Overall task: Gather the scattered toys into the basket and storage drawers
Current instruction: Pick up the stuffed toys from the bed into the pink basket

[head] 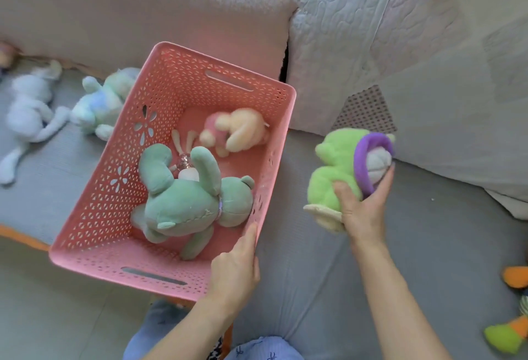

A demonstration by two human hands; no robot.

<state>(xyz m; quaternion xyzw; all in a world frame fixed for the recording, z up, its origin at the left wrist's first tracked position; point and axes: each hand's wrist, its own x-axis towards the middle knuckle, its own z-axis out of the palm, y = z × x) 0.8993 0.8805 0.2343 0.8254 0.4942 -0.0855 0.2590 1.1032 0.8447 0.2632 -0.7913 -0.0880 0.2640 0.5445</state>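
Right grip [364, 202] wraps its fingers round the lime-green plush [337, 171], thumb on the front, holding it just right of the basket rim; left grip [235, 268] clamps the near right corner of the pink basket [94, 234], thumb over the rim; inside, just beyond that left grip, a teal plush [185, 202] and a peach plush [237, 131] lie; far left of the basket, a pale blue plush [97, 102] and a white plush [28, 113] lie on the grey mat [314, 245].

Left hand [234, 271] grips pink basket [120, 234]; right hand [363, 208] holds green plush [334, 176].
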